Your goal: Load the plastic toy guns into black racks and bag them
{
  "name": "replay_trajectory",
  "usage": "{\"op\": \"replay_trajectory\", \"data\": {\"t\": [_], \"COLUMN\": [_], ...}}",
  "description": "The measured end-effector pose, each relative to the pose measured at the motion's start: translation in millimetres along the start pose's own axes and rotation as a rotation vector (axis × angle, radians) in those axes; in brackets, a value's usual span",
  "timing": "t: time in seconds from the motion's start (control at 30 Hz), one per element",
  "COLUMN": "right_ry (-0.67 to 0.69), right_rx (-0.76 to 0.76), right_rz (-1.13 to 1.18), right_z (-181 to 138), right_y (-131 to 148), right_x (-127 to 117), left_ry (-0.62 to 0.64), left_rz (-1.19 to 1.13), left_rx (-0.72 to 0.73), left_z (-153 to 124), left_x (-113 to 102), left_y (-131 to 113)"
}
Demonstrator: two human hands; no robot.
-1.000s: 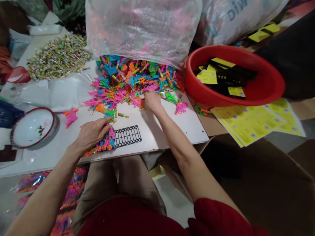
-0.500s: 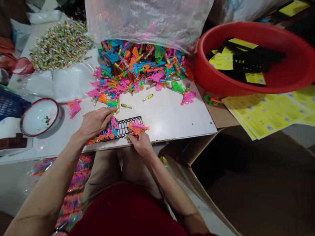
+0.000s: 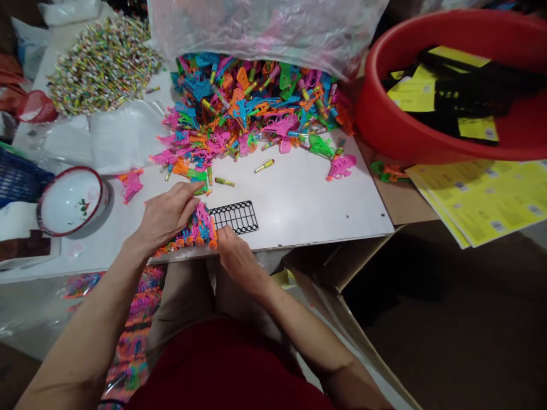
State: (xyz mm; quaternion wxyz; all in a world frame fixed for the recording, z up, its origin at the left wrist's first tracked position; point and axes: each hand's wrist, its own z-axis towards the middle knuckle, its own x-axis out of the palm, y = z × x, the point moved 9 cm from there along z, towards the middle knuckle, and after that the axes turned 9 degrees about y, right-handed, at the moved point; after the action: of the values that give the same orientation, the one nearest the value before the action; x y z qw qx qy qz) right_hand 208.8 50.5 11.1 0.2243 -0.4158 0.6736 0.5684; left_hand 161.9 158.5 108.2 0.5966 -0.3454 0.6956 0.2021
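Note:
On the table's near edge lies a black plastic rack (image 3: 239, 216), its right part bare grid. Small colourful toy guns (image 3: 200, 225) stand packed side by side in its left part, orange round ends facing me. My left hand (image 3: 166, 215) lies over this row, fingers closed round its far side; their tips partly hide a green toy piece (image 3: 199, 175). With pinched fingers my right hand (image 3: 237, 253) grips the row's rightmost toy gun (image 3: 212, 233), orange at its end and mostly covered. Just beyond, two short printed sticks (image 3: 224, 181) lie loose.
A big heap of toy guns (image 3: 239, 114) spills from a clear plastic bag (image 3: 265, 28). Left are a pile of small printed sticks (image 3: 106, 65) and an enamel bowl (image 3: 70, 202). A red tub (image 3: 384, 136) stands right, beside yellow printed sheets (image 3: 482, 193).
My right hand has brought the pink and orange toy gun left and down, from above the bare grid to the row's end. My left hand stays over the row. The view has shifted slightly.

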Motion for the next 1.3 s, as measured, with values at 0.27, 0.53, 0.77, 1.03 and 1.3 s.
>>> {"op": "replay_trajectory", "data": {"t": [0.27,0.53,0.77,1.03,1.3], "right_ry": [-0.005,0.034,-0.06,-0.422,-0.355], "right_rx": [-0.142,-0.054,-0.095,-0.432,-0.436], "right_rz": [0.051,-0.112,0.112,0.399,0.35], "right_z": [4,1,-3,-23,-13], "right_y": [-10,11,-3,12,4], "right_x": [-4,-12,-14,-34,-33], "left_ry": [0.012,0.003,-0.049,-0.074,-0.078], "left_rz": [0.034,0.066,0.045,0.041,0.008], "left_rx": [0.018,0.011,0.043,0.05,0.103], "left_z": [0,0,0,0,-4], "left_x": [4,3,2,2,1], "left_y": [1,-1,-1,0,-3]}}
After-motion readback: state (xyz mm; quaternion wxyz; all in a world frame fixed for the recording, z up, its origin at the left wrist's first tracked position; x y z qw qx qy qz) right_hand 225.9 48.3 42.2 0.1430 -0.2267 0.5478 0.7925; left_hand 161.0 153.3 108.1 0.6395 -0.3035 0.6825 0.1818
